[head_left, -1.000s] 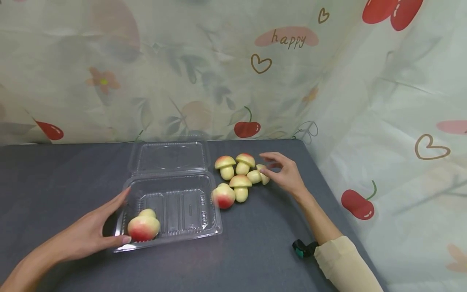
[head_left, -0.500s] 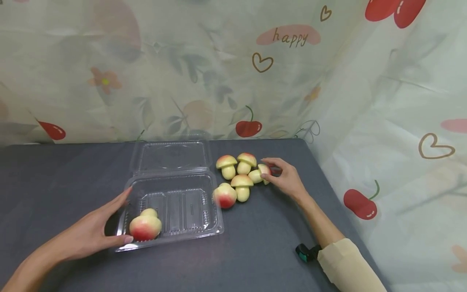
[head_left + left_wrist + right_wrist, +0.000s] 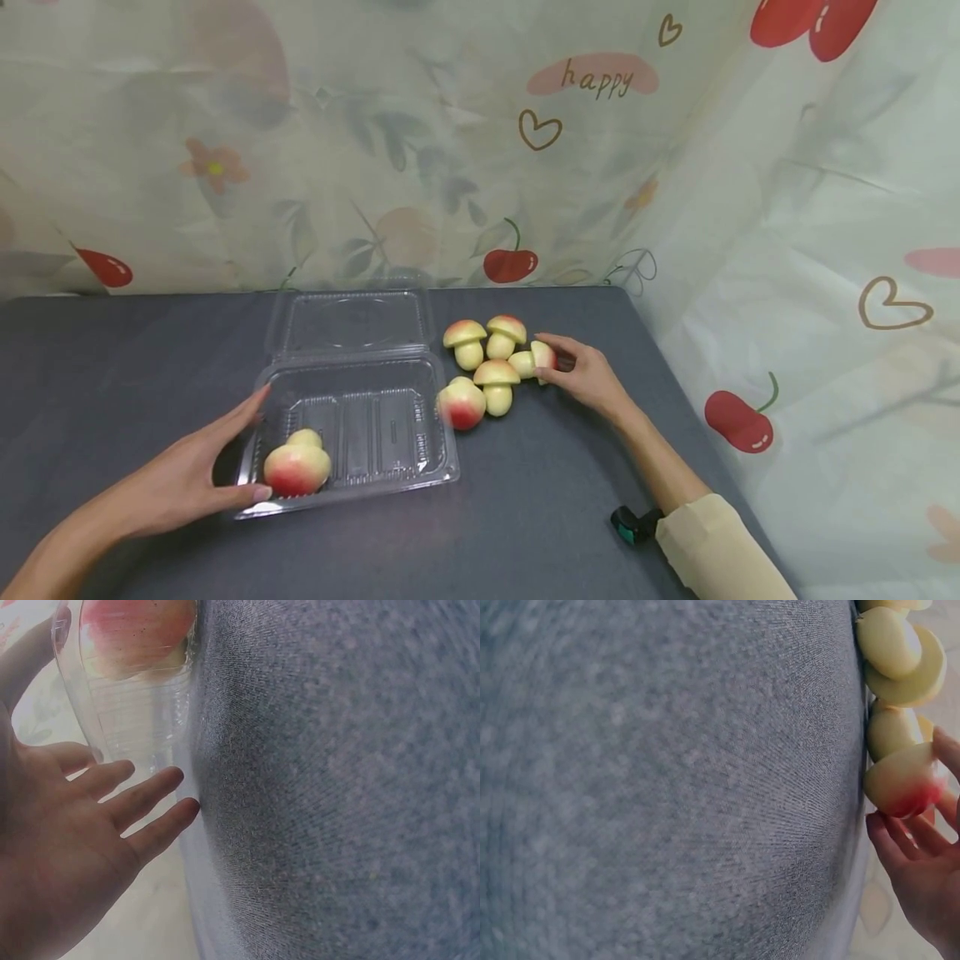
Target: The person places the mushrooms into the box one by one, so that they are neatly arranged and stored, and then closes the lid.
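A clear plastic clamshell box lies open, with one red-and-cream toy mushroom in its front left corner. My left hand rests against the box's left side, thumb at the front corner and fingers spread fairly straight, as the left wrist view also shows. To the right of the box, my right hand holds another toy mushroom by its cap, between thumb and fingertips. That mushroom lies on its side, its stem toward the others. In the right wrist view, the fingertips meet the cap's red side close over the table.
Several more toy mushrooms are grouped between the box and my right hand, one touching or overlapping the box's right rim. The box's lid leans back behind it. A patterned curtain borders the grey table behind and at right.
My right hand has come down around the sideways mushroom's cap, its fingers closing in and turning the mushroom slightly. The left hand and the box stay in place.
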`<state>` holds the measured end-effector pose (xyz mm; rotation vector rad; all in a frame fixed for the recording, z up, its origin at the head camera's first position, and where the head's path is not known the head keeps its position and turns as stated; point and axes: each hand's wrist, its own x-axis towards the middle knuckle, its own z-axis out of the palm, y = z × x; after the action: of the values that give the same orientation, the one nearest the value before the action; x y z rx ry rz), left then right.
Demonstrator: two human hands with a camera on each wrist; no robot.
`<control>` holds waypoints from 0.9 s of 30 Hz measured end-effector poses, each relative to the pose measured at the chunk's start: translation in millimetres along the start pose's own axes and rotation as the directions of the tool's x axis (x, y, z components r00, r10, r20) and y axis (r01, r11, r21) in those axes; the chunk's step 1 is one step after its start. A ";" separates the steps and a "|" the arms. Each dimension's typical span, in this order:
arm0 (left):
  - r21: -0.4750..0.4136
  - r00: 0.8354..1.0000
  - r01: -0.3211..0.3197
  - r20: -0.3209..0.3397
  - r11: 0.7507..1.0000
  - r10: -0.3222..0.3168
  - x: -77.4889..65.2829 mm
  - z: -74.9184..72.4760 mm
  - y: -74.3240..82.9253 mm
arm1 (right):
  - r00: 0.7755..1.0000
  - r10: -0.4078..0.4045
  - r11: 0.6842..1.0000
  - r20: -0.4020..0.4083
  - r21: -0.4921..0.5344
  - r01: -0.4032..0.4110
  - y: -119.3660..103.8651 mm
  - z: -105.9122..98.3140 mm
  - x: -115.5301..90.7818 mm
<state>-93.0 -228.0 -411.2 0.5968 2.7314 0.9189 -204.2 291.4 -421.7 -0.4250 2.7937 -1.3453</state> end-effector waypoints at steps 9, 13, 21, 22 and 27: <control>0.008 0.998 -0.044 -0.042 0.999 0.045 -1.7 0.5 0.8 | 0.998 0.041 0.998 0.042 -0.045 -0.040 0.5 -2.4 -0.3; 0.003 0.999 -0.039 -0.037 0.999 0.039 -1.3 -0.1 0.9 | 0.999 0.026 0.999 0.047 -0.046 -0.024 0.6 -4.6 -0.5; -0.002 1.000 -0.014 -0.016 1.000 0.014 -0.7 -1.2 0.6 | 0.999 0.032 0.999 0.037 -0.012 -0.031 1.2 -9.0 -2.4; -0.002 1.000 -0.011 -0.015 1.000 0.011 -0.6 -1.1 0.6 | 0.999 0.034 0.999 0.032 -0.010 -0.033 1.7 -9.7 -2.5; -0.003 1.000 0.006 -0.004 1.000 -0.006 -0.5 -0.4 0.4 | 1.000 0.023 1.000 -0.002 0.010 -0.023 3.5 -13.2 -2.4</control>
<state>-92.5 -228.2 -410.7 0.5858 2.7332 0.9236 -204.4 304.2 -416.3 -0.3906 2.7828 -1.3555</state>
